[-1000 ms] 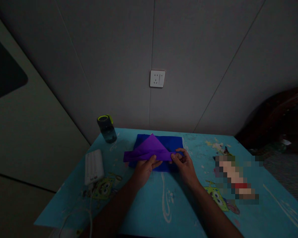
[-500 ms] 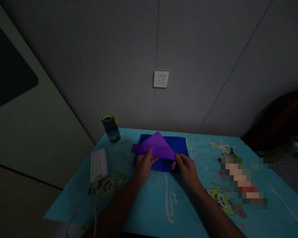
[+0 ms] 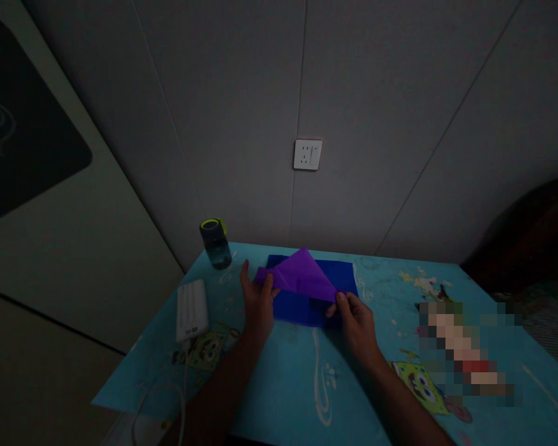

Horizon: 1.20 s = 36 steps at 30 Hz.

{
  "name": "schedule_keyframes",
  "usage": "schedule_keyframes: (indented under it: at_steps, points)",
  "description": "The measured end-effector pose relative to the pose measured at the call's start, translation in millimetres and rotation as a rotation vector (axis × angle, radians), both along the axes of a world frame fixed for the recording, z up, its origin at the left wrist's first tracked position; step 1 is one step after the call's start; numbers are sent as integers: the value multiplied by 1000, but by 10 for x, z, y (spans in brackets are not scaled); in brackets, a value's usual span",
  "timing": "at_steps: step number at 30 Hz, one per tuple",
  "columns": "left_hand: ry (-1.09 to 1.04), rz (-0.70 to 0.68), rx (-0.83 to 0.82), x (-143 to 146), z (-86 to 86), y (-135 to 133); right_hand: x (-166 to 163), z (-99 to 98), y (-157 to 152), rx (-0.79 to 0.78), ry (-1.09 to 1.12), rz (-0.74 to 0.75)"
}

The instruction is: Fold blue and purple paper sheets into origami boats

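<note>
A purple paper [image 3: 302, 275] folded into a triangle is held just above a dark blue sheet [image 3: 323, 303] that lies flat on the blue cartoon-print table [image 3: 283, 384]. My left hand [image 3: 256, 301] pinches the paper's left corner between thumb and fingers. My right hand [image 3: 354, 319] pinches its right corner near the blue sheet's front edge. The room is dim.
A water bottle with a yellow-green lid [image 3: 216, 243] stands at the table's back left. A white power bank [image 3: 191, 309] with a white cable [image 3: 182, 396] lies at the left. A wall socket [image 3: 307, 154] is above. A blurred patch covers part of the table's right side.
My left hand has slid from the paper's bottom edge out to its left corner. The purple paper has lifted and tilted, and the view has shifted slightly.
</note>
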<state>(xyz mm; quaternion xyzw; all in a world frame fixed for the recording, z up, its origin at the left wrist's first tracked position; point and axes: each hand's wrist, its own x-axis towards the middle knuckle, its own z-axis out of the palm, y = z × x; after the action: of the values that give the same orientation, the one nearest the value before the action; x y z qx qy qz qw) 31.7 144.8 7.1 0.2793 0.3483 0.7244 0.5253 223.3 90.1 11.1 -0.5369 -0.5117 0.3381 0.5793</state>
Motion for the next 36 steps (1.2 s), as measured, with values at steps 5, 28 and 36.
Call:
schedule_keyframes:
  at_steps: [5, 28, 36]
  points:
    - [182, 94, 21, -73, -59, 51, 79, 17, 20, 34, -36, -70]
    - [288, -132, -22, 24, -117, 12, 243, 6, 87, 63, -56, -219]
    - [370, -46, -14, 8, -121, -4, 242, -5, 105, 20, -56, -185]
